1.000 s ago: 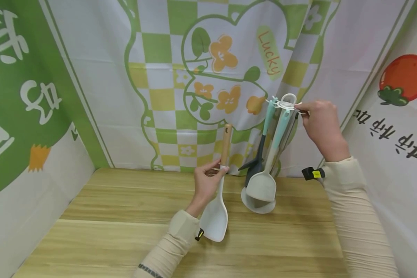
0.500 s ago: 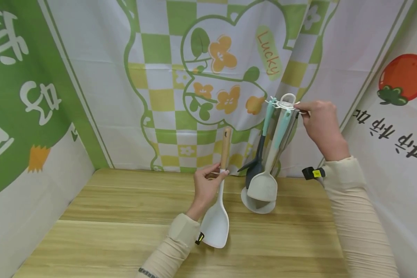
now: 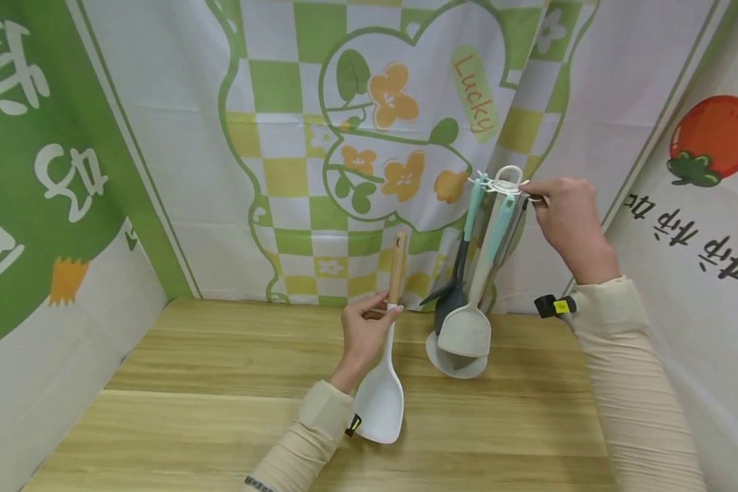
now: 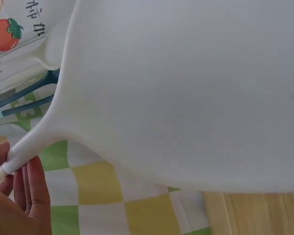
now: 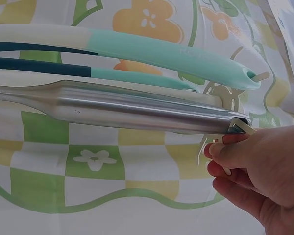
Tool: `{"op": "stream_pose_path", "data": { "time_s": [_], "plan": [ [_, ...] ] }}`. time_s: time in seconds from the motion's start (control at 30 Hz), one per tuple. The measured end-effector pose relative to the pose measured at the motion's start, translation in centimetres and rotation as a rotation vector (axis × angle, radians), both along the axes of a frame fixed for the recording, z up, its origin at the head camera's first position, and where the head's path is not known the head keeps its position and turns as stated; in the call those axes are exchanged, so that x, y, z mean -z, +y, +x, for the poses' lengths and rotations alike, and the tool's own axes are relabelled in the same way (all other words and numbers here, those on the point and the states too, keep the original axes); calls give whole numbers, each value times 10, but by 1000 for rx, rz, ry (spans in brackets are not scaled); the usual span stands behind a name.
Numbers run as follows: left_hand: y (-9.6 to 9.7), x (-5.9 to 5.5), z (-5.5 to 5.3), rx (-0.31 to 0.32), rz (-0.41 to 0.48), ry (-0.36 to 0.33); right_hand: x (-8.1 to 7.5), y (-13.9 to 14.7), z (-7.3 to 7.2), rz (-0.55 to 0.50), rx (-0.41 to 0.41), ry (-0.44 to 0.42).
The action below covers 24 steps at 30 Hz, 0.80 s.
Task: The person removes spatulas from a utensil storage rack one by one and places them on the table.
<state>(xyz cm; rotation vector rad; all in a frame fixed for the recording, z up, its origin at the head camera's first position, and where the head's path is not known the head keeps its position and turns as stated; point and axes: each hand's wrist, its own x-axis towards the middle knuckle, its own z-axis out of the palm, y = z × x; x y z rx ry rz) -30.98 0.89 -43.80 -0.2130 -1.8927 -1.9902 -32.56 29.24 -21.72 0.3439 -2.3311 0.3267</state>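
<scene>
My left hand pinches a white spatula between thumb and fingers where its wooden handle meets the white neck. The handle points up and the blade hangs down over the tabletop; that blade fills much of the left wrist view. To the right stands a white utensil rack with a ring on top and hooks around it. My right hand pinches one of its hooks. Hanging there are a pale turner with a mint handle, a dark utensil and a steel-handled utensil.
The rack's round pale base rests on the wooden table, near its back edge. A checked, flower-printed curtain hangs close behind. Printed cloth walls close in the left and right sides.
The white spatula and my left hand have lowered slightly, and the handle's tip sits lower. The pale turner shifted a little to the right early on. My right hand stays at the rack.
</scene>
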Motion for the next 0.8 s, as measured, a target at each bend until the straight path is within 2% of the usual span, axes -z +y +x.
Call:
{"op": "stream_pose_path", "data": {
  "time_s": [0.37, 0.63, 0.8],
  "plan": [
    [0, 7, -2, -12, -28, -48, 4, 2, 1, -31, -3, 22],
    [-1, 11, -3, -20, -47, -88, 2, 0, 0, -3, -8, 30],
    [-2, 18, -4, -39, -63, -100, 3, 1, -2, 11, -16, 19]
  ]
}}
